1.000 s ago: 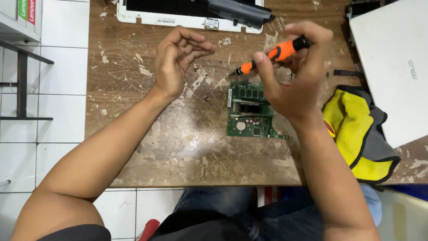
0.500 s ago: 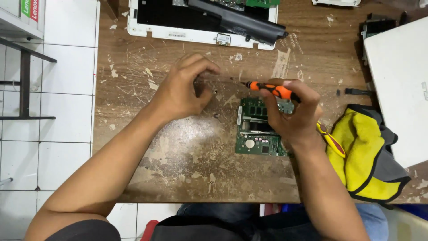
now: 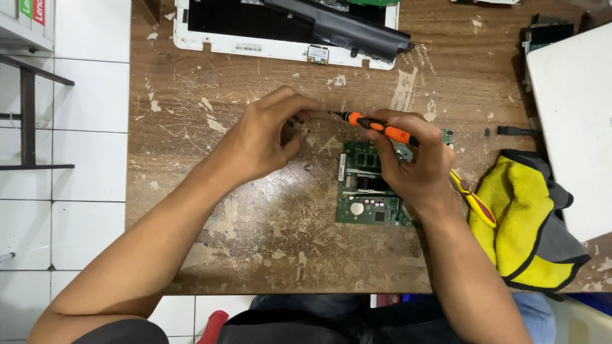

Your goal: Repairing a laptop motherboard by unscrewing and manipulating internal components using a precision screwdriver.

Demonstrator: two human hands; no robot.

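Note:
My right hand [image 3: 414,165] grips an orange and black screwdriver [image 3: 376,127], held almost level with its tip pointing left. My left hand [image 3: 268,140] has its fingers pinched together at that tip; whether something small sits between them I cannot tell. A green circuit board [image 3: 370,197] lies flat on the worn wooden table [image 3: 255,242], partly under my right hand. A second tool with a yellow and red handle [image 3: 475,200] lies beside my right wrist.
A yellow and grey cloth [image 3: 529,223] lies at the right. An opened white laptop base [image 3: 255,38] with a black battery bar [image 3: 344,28] sits at the far edge. A white laptop lid [image 3: 574,121] fills the right side. White floor tiles lie left of the table.
Both hands have dropped toward the table and come together. The screwdriver went from angled up to nearly level, its tip meeting my left fingers. The camera view shifted down.

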